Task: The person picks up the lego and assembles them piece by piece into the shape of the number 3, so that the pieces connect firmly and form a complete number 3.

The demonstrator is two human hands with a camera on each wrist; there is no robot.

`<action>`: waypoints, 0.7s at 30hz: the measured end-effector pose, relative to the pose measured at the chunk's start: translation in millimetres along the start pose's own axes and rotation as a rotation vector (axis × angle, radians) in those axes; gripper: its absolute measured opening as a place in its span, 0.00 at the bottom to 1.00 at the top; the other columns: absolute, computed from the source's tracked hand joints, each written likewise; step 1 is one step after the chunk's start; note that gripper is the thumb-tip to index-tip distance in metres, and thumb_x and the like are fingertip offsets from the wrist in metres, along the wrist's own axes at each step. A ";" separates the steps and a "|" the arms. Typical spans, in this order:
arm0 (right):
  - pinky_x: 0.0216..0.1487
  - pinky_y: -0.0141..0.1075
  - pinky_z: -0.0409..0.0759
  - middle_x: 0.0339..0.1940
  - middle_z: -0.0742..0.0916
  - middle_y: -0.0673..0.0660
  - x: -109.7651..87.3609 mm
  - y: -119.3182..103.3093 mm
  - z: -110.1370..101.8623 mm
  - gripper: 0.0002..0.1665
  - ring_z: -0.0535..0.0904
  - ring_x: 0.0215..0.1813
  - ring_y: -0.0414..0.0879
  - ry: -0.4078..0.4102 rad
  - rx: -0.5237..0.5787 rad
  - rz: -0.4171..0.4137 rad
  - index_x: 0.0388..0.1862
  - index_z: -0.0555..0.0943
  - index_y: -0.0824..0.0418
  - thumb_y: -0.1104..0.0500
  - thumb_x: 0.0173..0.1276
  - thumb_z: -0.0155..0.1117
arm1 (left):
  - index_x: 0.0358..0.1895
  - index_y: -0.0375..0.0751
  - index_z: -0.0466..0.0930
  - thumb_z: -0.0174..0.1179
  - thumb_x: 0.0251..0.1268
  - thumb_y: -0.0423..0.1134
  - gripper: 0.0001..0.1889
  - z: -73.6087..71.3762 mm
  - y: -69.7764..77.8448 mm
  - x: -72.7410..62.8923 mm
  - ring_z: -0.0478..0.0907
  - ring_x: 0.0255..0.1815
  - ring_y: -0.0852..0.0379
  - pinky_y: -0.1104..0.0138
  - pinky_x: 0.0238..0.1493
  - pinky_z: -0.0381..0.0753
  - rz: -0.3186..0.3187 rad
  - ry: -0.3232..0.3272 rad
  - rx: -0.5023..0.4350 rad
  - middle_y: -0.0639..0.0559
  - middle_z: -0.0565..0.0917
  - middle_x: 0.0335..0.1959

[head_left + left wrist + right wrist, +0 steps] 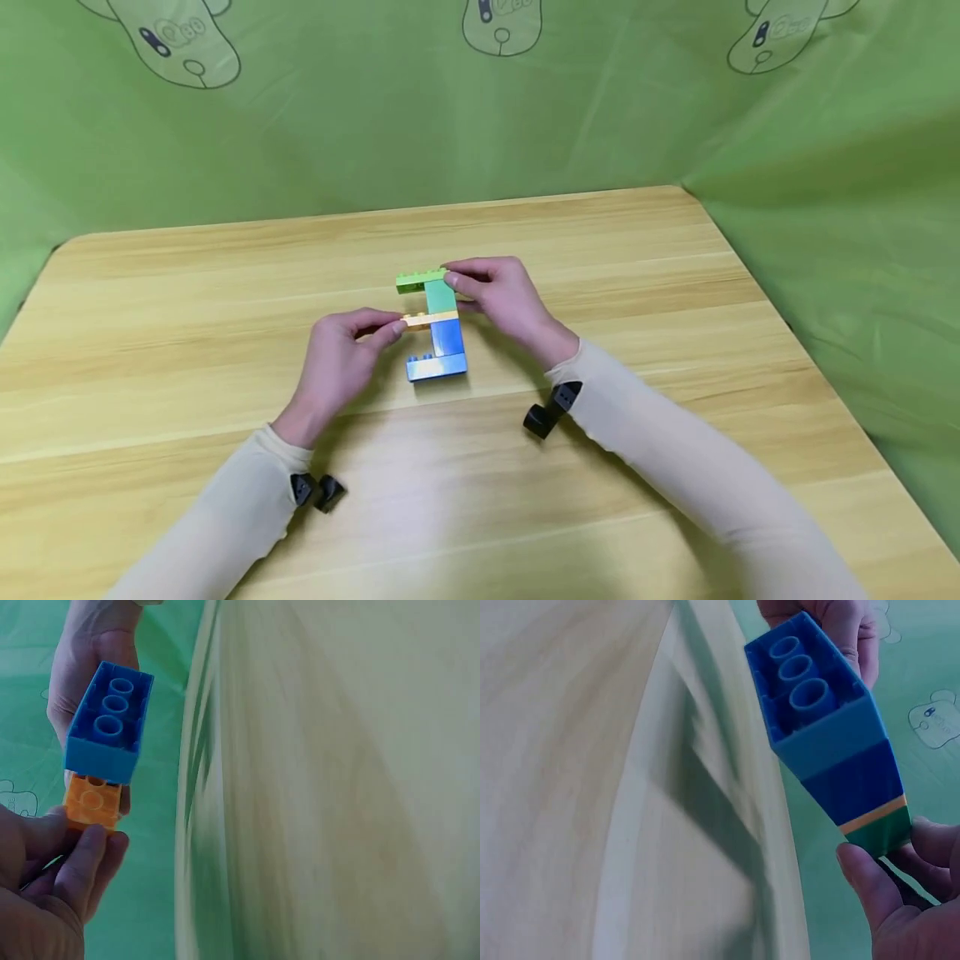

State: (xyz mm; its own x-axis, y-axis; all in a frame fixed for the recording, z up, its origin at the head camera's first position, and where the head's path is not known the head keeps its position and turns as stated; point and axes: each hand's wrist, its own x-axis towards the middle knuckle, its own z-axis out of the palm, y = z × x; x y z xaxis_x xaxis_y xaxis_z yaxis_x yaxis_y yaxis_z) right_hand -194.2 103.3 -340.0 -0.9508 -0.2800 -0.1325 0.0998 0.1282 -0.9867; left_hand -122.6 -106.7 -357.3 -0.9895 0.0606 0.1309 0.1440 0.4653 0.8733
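A stack of toy building bricks stands between both hands in an E-like shape. From top to bottom in the head view come a light green brick (409, 284), a green brick (441, 297), a thin orange brick (420, 322), a dark blue brick (447, 337) and a long blue brick (437, 367). My left hand (337, 354) pinches the free left end of the orange brick. Thumb and fingers of my right hand (506, 296) grip the stack's right side by the green bricks. In the right wrist view, the blue brick (829, 724) shows its hollow underside with round tubes.
The bricks are over the wooden table (450, 517). A green curtain (360, 142) with cartoon outlines hangs behind it and along the sides. Small black wrist cameras, one on the left sleeve (330, 493) and one on the right (540, 421), stick out inward.
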 end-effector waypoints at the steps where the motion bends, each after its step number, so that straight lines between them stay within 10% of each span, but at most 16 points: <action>1: 0.47 0.37 0.83 0.53 0.84 0.62 1.7 0.7 0.4 0.18 0.82 0.50 0.51 0.000 -0.013 0.009 0.58 0.79 0.71 0.65 0.72 0.61 | 0.43 0.37 0.88 0.66 0.65 0.36 0.08 0.1 -0.2 0.2 0.83 0.45 0.53 0.59 0.45 0.82 0.010 0.003 0.029 0.47 0.87 0.40; 21: 0.48 0.39 0.83 0.50 0.81 0.64 20.7 3.9 2.5 0.15 0.81 0.49 0.54 0.003 -0.001 0.195 0.55 0.78 0.72 0.68 0.72 0.60 | 0.42 0.39 0.89 0.64 0.67 0.36 0.07 -6.8 1.9 23.5 0.82 0.46 0.52 0.58 0.50 0.80 -0.066 -0.152 0.197 0.48 0.87 0.41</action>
State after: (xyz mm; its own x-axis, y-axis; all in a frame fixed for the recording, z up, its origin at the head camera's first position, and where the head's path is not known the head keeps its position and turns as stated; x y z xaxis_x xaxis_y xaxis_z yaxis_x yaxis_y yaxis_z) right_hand -212.8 95.6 -346.8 -0.9143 -0.2472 -0.3210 0.2818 0.1811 -0.9422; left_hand -145.5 -110.5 -349.4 -0.9887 0.1498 -0.0080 0.0899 0.6350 0.7672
